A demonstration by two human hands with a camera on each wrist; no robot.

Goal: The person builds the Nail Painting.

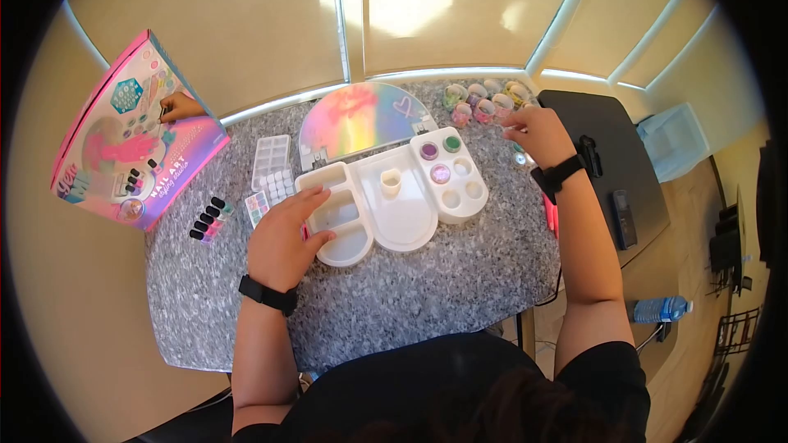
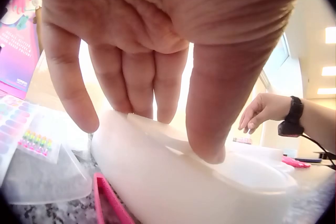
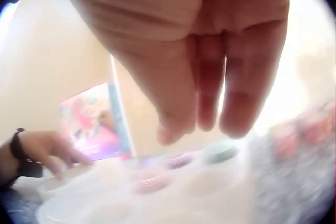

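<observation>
My left hand [image 1: 285, 234] rests on the left section of a white plastic tray [image 1: 404, 226], thumb and fingers spread over its rim. In the left wrist view those fingers are nearly straight, with the thumb on the tray's near edge. The tray's right section has round wells, some holding purple, green and pink glitter pots [image 1: 441, 174]. My right hand [image 1: 542, 138] hovers beside the clustered small glitter jars [image 1: 484, 105] at the back right. Its fingers [image 3: 239, 113] point downward in the right wrist view, with nothing visible between them and the thumb.
A pink nail art box [image 1: 135, 135] stands at the left, near several black-capped polish bottles [image 1: 211, 219]. A clear compartment case [image 1: 272, 162] and a rainbow arched panel [image 1: 361, 123] lie behind the tray. A dark table [image 1: 611, 164] adjoins at the right.
</observation>
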